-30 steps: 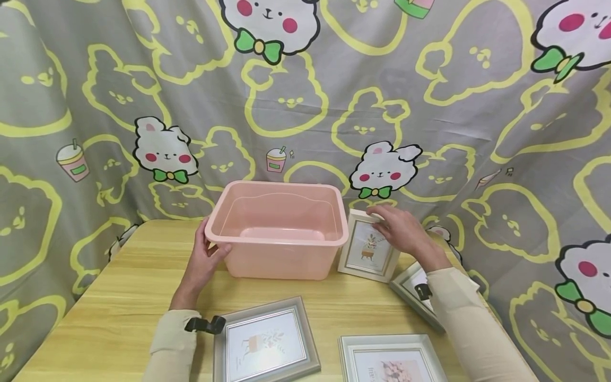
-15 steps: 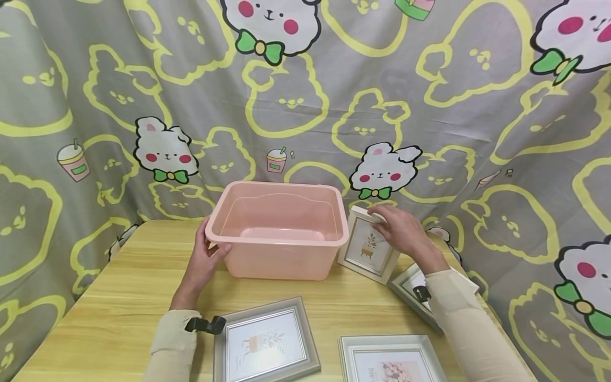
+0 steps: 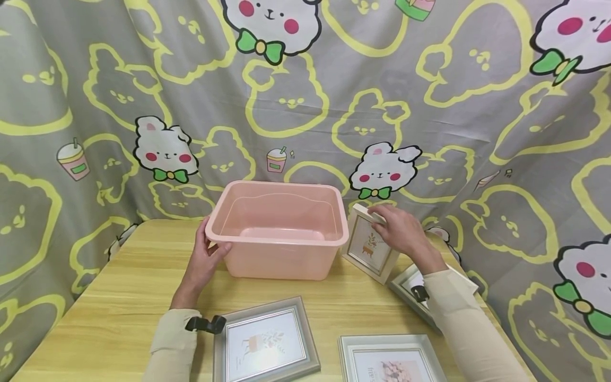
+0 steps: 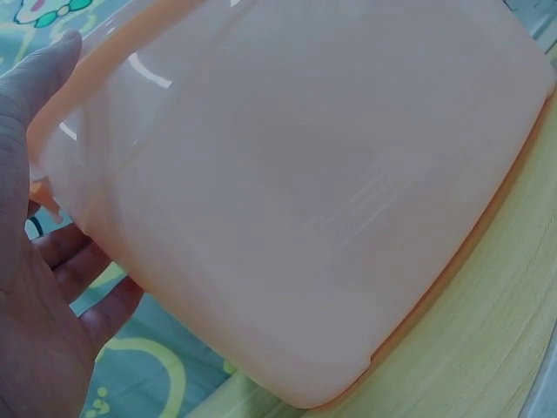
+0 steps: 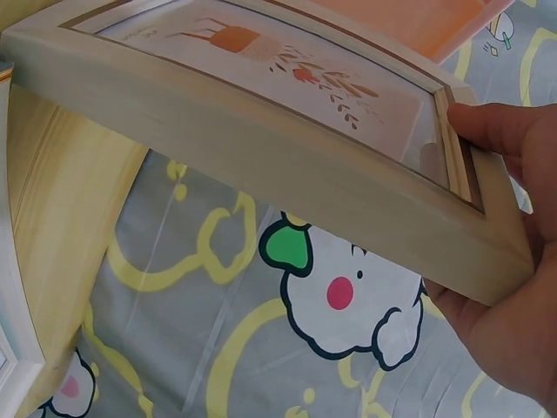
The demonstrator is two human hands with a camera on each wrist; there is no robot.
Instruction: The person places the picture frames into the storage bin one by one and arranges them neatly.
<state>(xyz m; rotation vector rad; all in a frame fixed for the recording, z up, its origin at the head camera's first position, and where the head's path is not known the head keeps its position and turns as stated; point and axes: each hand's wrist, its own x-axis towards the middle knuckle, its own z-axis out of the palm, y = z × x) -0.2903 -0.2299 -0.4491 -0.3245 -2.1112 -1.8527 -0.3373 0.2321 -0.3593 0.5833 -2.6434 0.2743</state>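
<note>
A pink plastic bin [image 3: 281, 262] stands on the wooden table, and nothing lies in it. My left hand [image 3: 205, 260] holds its left front corner; in the left wrist view the thumb [image 4: 50, 70] lies at the rim while the fingers are on the bin's side. To the right of the bin, my right hand [image 3: 401, 231] grips the top edge of a small cream picture frame [image 3: 369, 244]. That frame stands upright, turned at an angle, its plant print facing forward. In the right wrist view the thumb [image 5: 492, 126] presses the frame's front edge and the fingers reach behind it.
A grey picture frame [image 3: 267, 339] lies flat in front of the bin. Another, silvery frame [image 3: 391, 361] lies to its right, cut off by the view. A further frame [image 3: 412, 289] lies under my right forearm. A patterned curtain [image 3: 296, 106] hangs behind the table.
The cream frame has turned in my right hand, its left side swinging back and its top left corner rising slightly. My left hand and the bin have stayed in place.
</note>
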